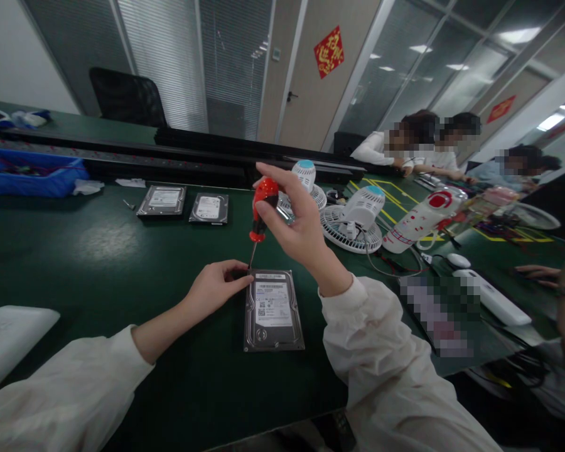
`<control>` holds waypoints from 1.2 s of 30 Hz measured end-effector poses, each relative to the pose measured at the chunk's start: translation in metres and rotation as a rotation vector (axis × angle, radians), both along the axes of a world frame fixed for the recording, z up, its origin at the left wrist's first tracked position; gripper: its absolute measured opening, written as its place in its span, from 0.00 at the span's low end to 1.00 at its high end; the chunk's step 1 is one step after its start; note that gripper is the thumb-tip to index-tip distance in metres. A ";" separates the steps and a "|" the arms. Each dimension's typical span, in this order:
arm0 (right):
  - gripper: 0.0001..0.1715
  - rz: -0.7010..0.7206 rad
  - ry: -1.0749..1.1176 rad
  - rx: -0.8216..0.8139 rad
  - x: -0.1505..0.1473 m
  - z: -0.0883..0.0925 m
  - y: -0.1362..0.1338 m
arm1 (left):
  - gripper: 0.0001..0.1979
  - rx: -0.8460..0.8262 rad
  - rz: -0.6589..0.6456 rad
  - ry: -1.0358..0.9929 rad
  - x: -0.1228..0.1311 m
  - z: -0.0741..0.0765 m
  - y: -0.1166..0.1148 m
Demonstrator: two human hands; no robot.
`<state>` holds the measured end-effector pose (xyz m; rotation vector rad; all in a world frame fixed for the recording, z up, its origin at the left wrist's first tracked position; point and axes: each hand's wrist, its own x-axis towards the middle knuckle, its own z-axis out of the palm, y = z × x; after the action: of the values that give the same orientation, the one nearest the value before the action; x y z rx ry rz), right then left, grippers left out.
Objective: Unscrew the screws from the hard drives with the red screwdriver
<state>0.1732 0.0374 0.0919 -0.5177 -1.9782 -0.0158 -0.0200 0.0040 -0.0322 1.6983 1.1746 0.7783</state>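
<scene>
In the middle of the green table lies a hard drive [273,307], label side up. My right hand [294,220] grips the red and black handle of a screwdriver [266,191]. The screwdriver stands nearly upright, its thin shaft reaching down to the drive's far left corner. At that same corner my left hand [216,285] is closed, thumb and fingertips gripping the drive's edge beside the shaft. The fingertips partly hide the screwdriver's tip, and any screw under it cannot be made out.
Two more hard drives [162,202] [209,208] lie farther back. A blue bin [32,179] stands at the far left. White fans [358,216], a patterned bottle [424,220] and a white power strip [492,296] are on the right. Other people [414,147] sit beyond.
</scene>
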 end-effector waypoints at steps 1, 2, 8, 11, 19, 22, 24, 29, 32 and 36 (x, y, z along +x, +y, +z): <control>0.24 -0.005 -0.001 0.001 0.000 0.001 -0.001 | 0.21 0.000 0.000 0.000 0.000 0.000 0.000; 0.23 -0.002 -0.008 0.002 0.001 0.001 -0.001 | 0.21 0.001 0.001 0.000 0.000 0.000 0.000; 0.23 0.058 -0.021 0.016 0.002 0.002 -0.001 | 0.21 -0.008 -0.001 -0.010 0.002 0.000 -0.001; 0.21 -0.013 0.011 0.042 0.002 0.002 -0.001 | 0.20 -0.010 0.002 -0.016 0.002 0.001 -0.001; 0.22 0.008 0.009 0.008 0.003 0.001 0.000 | 0.21 -0.004 -0.004 -0.031 0.001 -0.004 0.000; 0.22 -0.048 0.029 0.013 0.002 0.000 0.000 | 0.21 0.000 -0.001 -0.021 0.000 -0.004 0.000; 0.24 -0.036 0.008 0.012 0.002 0.000 0.000 | 0.20 0.002 -0.004 -0.018 0.000 -0.003 0.000; 0.24 0.047 -0.027 0.060 0.001 0.002 -0.001 | 0.21 0.002 -0.009 -0.021 0.000 -0.004 0.000; 0.22 -0.028 -0.016 0.070 0.001 0.002 -0.002 | 0.21 0.002 -0.013 -0.022 0.000 -0.005 0.001; 0.24 -0.001 -0.064 0.051 0.000 0.003 -0.004 | 0.21 0.005 -0.010 -0.023 0.000 -0.006 0.001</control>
<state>0.1737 0.0338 0.0949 -0.4908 -2.0344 -0.0842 -0.0199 0.0053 -0.0387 1.6934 1.1485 0.7935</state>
